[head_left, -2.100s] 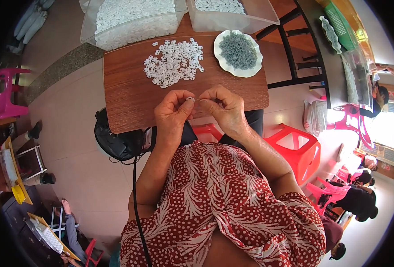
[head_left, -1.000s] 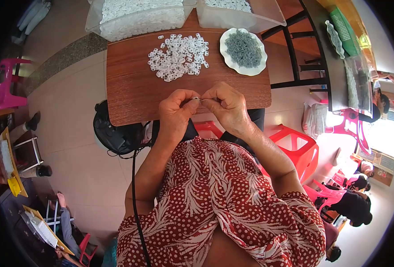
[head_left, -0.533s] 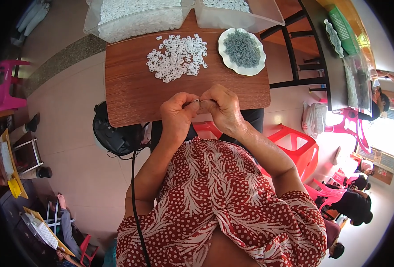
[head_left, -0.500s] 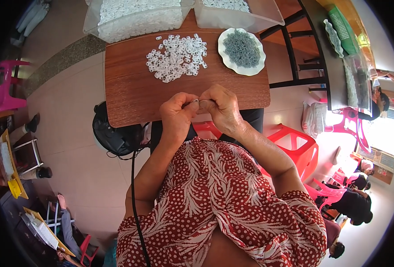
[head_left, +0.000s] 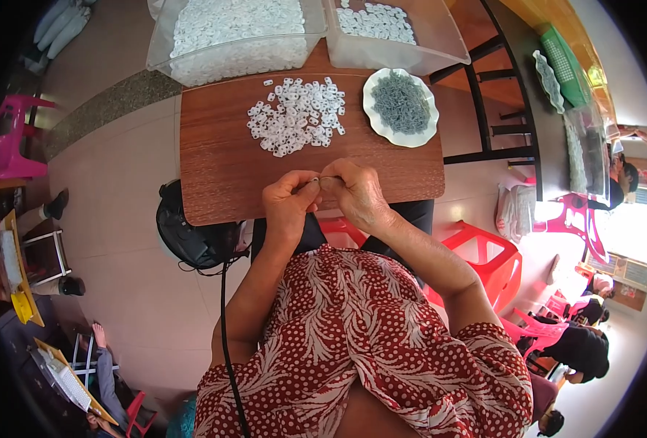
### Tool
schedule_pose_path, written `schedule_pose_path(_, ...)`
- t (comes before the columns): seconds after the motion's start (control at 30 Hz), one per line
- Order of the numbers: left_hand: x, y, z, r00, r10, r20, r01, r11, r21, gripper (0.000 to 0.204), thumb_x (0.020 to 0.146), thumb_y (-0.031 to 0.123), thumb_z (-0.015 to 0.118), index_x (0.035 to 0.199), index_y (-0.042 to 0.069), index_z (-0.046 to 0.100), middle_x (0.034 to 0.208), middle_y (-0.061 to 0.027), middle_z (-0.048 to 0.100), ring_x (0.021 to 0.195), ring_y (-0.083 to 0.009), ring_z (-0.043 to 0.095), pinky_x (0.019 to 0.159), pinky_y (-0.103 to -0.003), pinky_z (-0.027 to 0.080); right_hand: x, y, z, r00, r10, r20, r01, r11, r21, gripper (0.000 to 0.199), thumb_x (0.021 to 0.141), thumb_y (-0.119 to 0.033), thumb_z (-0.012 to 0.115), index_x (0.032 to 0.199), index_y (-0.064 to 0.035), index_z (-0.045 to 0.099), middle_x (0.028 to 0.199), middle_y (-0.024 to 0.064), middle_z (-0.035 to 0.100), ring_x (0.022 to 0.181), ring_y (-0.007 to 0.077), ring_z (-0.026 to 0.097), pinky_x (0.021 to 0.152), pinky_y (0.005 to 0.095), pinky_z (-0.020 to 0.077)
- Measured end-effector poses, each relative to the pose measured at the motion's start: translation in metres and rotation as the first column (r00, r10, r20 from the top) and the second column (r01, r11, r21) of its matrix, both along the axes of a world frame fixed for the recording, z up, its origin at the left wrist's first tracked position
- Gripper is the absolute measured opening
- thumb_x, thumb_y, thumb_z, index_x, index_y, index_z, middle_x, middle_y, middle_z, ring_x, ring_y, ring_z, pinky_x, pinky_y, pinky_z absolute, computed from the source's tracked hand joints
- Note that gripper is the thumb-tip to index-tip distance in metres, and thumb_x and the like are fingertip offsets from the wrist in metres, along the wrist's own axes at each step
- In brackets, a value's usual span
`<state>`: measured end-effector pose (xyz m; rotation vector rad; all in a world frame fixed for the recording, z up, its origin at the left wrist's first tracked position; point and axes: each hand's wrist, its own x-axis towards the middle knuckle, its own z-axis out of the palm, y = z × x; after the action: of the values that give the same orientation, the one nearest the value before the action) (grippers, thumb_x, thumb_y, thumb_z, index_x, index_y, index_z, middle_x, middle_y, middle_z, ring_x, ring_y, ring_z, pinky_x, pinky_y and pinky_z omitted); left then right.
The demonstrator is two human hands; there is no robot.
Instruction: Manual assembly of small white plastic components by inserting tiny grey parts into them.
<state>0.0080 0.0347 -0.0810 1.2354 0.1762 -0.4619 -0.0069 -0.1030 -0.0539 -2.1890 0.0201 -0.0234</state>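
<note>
In the head view, the left hand (head_left: 288,198) and the right hand (head_left: 354,191) stay pressed together over the near edge of the wooden table (head_left: 221,168), as before, both pinching one small white piece (head_left: 316,180) between the fingertips (it is too small to describe). The pile of white pieces (head_left: 296,115) lies unchanged farther back. I count two clear bins, one (head_left: 239,33) and another (head_left: 396,33), and one plate of grey parts (head_left: 400,106).
</note>
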Motion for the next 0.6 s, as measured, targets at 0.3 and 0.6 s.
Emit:
schedule_pose_path(0.3,0.020,0.019,-0.015,0.988,0.054,-0.142,-0.082,0.975,-0.205,0.014,0.085,0.005,0.059,0.094,-0.006,0.061,0.079,-0.0102,0.063,0.060,-0.0141,0.057,0.054,-0.025,0.048,0.045,-0.007,-0.017,0.983,-0.032,0.180,0.048,0.996,-0.082,0.011,0.075,-0.004,0.061,0.085,-0.0004,0.064,0.078,0.0145,0.062,0.076,0.0298,0.059,0.067,0.0378,0.0466)
schedule_pose_path(0.6,0.027,0.023,-0.019,0.957,0.096,-0.273,-0.171,0.948,-0.268,0.013,0.086,0.004,0.057,0.095,-0.006,0.060,0.079,-0.0109,0.062,0.060,-0.0153,0.056,0.054,-0.027,0.046,0.113,-0.009,-0.091,0.938,0.167,0.304,0.025,0.842,-0.538,0.018,0.065,-0.003,0.061,0.080,-0.0105,0.065,0.076,0.0138,0.056,0.080,0.0325,0.053,0.064,0.0419,0.0464)
